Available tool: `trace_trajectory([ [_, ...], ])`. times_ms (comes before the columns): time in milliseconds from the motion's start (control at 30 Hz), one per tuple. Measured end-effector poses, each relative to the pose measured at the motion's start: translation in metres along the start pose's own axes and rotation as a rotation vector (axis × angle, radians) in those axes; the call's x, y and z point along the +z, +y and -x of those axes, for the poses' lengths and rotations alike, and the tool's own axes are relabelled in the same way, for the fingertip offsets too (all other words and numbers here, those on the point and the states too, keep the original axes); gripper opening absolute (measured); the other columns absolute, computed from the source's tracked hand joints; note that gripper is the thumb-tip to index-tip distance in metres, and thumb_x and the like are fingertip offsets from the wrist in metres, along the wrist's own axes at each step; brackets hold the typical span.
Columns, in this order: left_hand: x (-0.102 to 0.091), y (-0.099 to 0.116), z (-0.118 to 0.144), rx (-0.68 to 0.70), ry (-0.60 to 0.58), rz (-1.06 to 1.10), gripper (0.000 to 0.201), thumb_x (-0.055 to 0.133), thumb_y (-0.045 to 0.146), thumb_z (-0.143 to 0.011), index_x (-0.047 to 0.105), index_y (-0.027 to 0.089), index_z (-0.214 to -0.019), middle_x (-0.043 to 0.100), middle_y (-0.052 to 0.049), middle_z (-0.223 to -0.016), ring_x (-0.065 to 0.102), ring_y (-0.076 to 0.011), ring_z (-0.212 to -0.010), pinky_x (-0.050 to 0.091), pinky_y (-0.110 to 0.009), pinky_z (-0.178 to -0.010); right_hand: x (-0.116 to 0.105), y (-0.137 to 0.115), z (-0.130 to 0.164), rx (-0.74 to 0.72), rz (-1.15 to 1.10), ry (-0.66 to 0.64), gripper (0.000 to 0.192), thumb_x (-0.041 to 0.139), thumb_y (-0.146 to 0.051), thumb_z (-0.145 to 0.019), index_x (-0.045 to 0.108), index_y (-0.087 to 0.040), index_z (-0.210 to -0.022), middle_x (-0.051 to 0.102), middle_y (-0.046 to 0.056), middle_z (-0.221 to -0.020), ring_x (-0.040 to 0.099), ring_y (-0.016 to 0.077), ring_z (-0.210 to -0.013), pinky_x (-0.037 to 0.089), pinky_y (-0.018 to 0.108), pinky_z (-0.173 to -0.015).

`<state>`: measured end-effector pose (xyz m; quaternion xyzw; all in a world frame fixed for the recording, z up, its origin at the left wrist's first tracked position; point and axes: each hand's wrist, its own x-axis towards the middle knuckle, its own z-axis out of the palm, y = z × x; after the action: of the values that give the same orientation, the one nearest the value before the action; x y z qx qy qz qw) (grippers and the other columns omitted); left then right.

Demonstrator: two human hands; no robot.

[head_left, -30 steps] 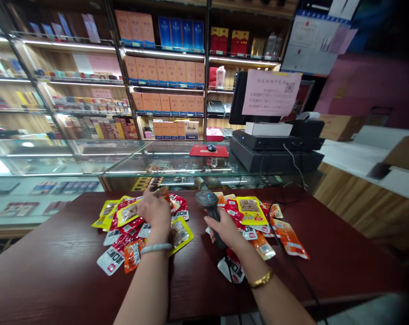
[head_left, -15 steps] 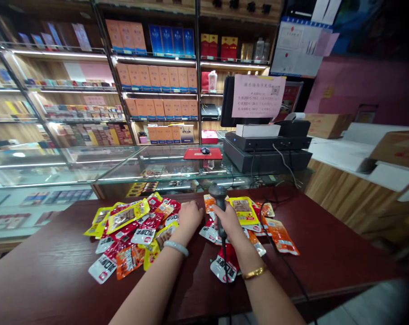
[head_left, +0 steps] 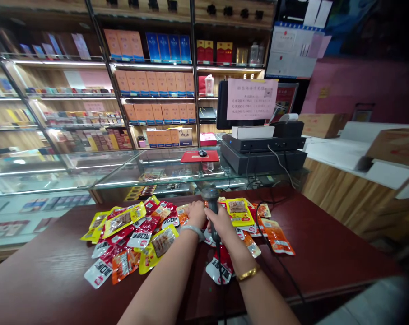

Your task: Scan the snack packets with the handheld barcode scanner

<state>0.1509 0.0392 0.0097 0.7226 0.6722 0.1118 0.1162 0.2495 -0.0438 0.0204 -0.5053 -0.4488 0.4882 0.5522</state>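
My right hand (head_left: 220, 222) is wrapped around the handle of a dark handheld barcode scanner (head_left: 210, 195), its head uppermost and its cable trailing down toward me. Just left of it, my left hand (head_left: 196, 214) reaches over the table; its fingertips are hidden at the scanner, so what they grip, if anything, does not show. A loose pile of snack packets (head_left: 141, 237) in red, yellow and orange lies left of my hands. Right of the scanner lies a second group, with a yellow packet (head_left: 238, 211) on top and an orange packet (head_left: 277, 236) at its edge. A red-and-white packet (head_left: 220, 266) lies nearer me.
A glass display counter (head_left: 157, 180) borders the table's far side, bearing a red mouse pad (head_left: 191, 156) with a mouse. Behind the right packets stands a dark cash register (head_left: 263, 153). A black cable (head_left: 275, 248) crosses the table at right. Stocked shelves line the back wall.
My left hand has moved right, from the left pile's edge to beside the scanner. My right hand and the scanner appear slightly further left, as the whole view has shifted a little.
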Motion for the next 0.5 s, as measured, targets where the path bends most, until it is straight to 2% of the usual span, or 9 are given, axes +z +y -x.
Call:
trace_trajectory([
  [100,-0.002,-0.007,0.006,-0.067,0.023,0.024,0.026,0.052,0.023,-0.098,0.066,0.012,-0.117,0.075,-0.024,-0.119,0.072,-0.0331,-0.118,0.05,-0.037,-0.094,0.0,-0.001,0.0,-0.004,-0.014,-0.007,0.031,0.071,-0.046,-0.079,0.053,-0.025,-0.093,0.052,-0.011,-0.046,0.053,0.0154,-0.035,0.045,0.024,-0.038],
  [167,-0.006,-0.017,0.011,-0.116,0.074,0.124,0.028,0.057,0.028,-0.098,0.062,0.013,-0.121,0.077,-0.022,-0.115,0.075,-0.0314,-0.11,0.052,-0.035,-0.086,0.002,-0.004,0.001,-0.012,-0.03,-0.015,0.034,0.071,-0.048,-0.078,0.053,-0.024,-0.095,0.051,-0.011,-0.046,0.052,0.0147,-0.035,0.044,0.024,-0.037],
  [233,-0.01,-0.03,0.017,-0.183,0.163,0.352,0.032,0.067,0.033,-0.094,0.06,0.015,-0.119,0.078,-0.018,-0.111,0.077,-0.0291,-0.103,0.054,-0.033,-0.08,0.004,-0.006,0.005,-0.026,-0.053,-0.031,0.039,0.071,-0.051,-0.077,0.054,-0.024,-0.099,0.052,-0.012,-0.047,0.051,0.0141,-0.035,0.044,0.024,-0.037],
  [300,-0.013,-0.044,0.025,-0.224,0.245,0.69,0.039,0.073,0.033,-0.088,0.059,0.015,-0.12,0.078,-0.015,-0.107,0.078,-0.0256,-0.095,0.056,-0.031,-0.076,0.008,-0.007,0.01,-0.04,-0.08,-0.058,0.045,0.071,-0.054,-0.076,0.055,-0.023,-0.105,0.054,-0.012,-0.05,0.051,0.0134,-0.036,0.044,0.024,-0.037],
  [400,-0.014,-0.059,0.039,-0.188,0.254,1.135,0.05,0.077,0.038,-0.082,0.06,0.015,-0.123,0.079,-0.011,-0.099,0.076,-0.0213,-0.078,0.057,-0.031,-0.068,0.015,-0.007,0.019,-0.069,-0.109,-0.135,0.047,0.072,-0.053,-0.078,0.054,-0.022,-0.108,0.055,-0.012,-0.052,0.05,0.0123,-0.036,0.043,0.024,-0.038],
  [500,-0.011,-0.064,0.052,-0.135,0.275,1.288,0.052,0.082,0.05,-0.07,0.067,0.015,-0.105,0.077,-0.007,-0.086,0.071,-0.0195,-0.066,0.056,-0.03,-0.061,0.019,-0.005,0.026,-0.079,-0.077,-0.207,0.042,0.071,-0.05,-0.081,0.053,-0.021,-0.106,0.055,-0.011,-0.05,0.051,0.0123,-0.036,0.044,0.024,-0.04],
])
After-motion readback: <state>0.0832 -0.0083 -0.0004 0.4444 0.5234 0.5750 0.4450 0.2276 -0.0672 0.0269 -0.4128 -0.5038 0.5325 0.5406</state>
